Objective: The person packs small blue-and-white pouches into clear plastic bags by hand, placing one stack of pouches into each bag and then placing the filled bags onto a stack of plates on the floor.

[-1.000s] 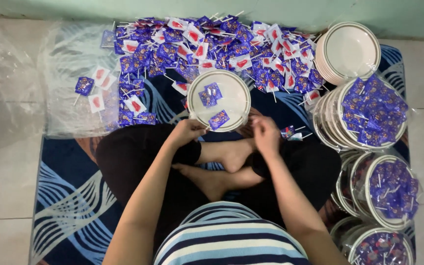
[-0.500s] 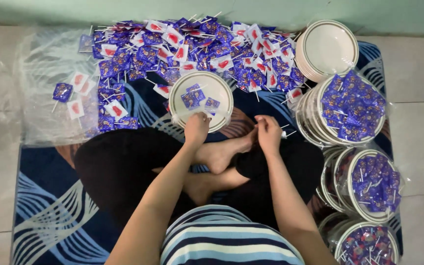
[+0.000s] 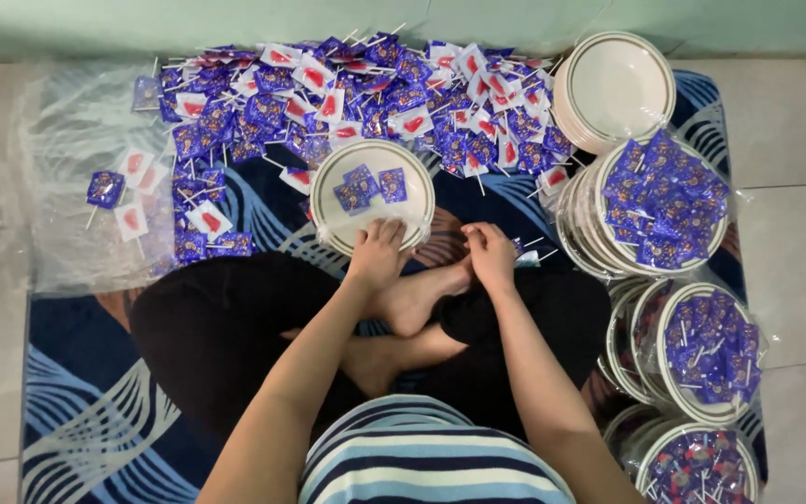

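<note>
The plate [image 3: 324, 191] lies on the mat [image 3: 76, 373] before the person's feet, with three blue packets [image 3: 366, 187] inside. The left hand [image 3: 380, 254] rests loosely curled on its near rim, gripping nothing. Right of the plate, the right hand [image 3: 490, 254] is closed; its content cannot be told. Steadying that rim seems wise while packets land centrally. Behind the plate spreads the pile [image 3: 366, 93].

stack of empty plates [image 3: 619, 86] top right, bagged filled plates [image 3: 661, 203] down right side, clear plastic sheet [image 3: 67, 177] left, blue wavy mat [image 3: 86, 392] under everything
</note>
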